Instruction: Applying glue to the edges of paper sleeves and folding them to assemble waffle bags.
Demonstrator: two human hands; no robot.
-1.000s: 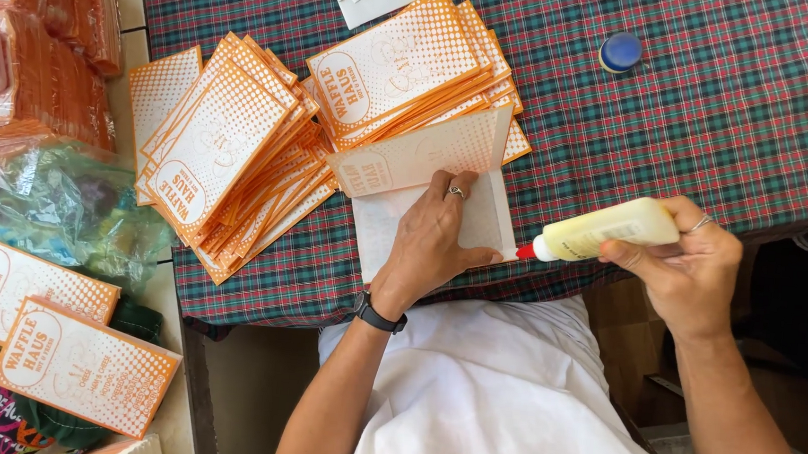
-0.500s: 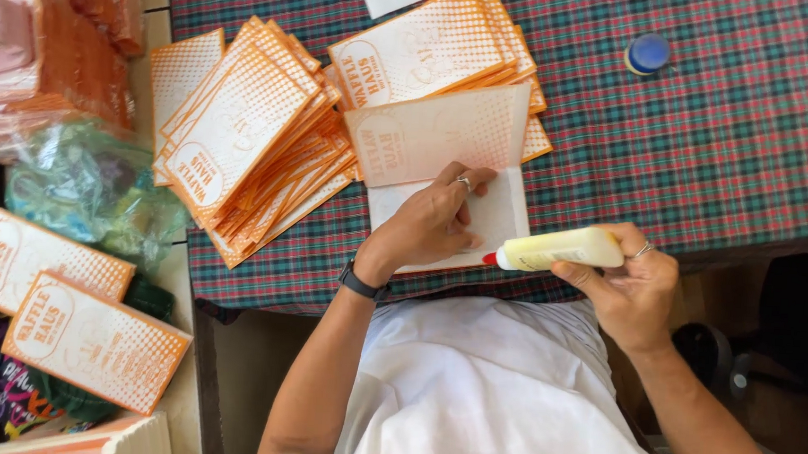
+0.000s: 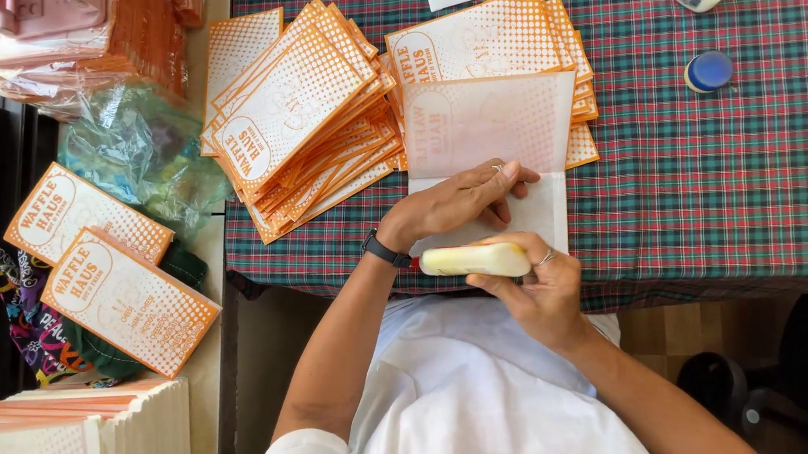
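Note:
My left hand (image 3: 458, 205) presses flat on a white and orange paper bag (image 3: 491, 129) lying unfolded on the plaid tablecloth (image 3: 710, 182), fingers on its fold line. My right hand (image 3: 537, 288) grips a pale yellow glue bottle (image 3: 473, 258) with a red tip, held sideways over the bag's near edge, just below my left wrist with its dark watch. Fanned stacks of the same orange dotted bags (image 3: 298, 115) lie to the left and behind (image 3: 493, 34).
A blue round cap (image 3: 709, 71) sits at the back right of the table. Left of the table are plastic-wrapped orange bundles (image 3: 67, 23), a crumpled clear bag (image 3: 134, 156), two loose bags (image 3: 90, 248) and a stack of bags on edge (image 3: 68, 417).
My right hand has brought the glue bottle leftward, from off the table's right side to the bag's near edge. My left hand stayed pressed on the bag.

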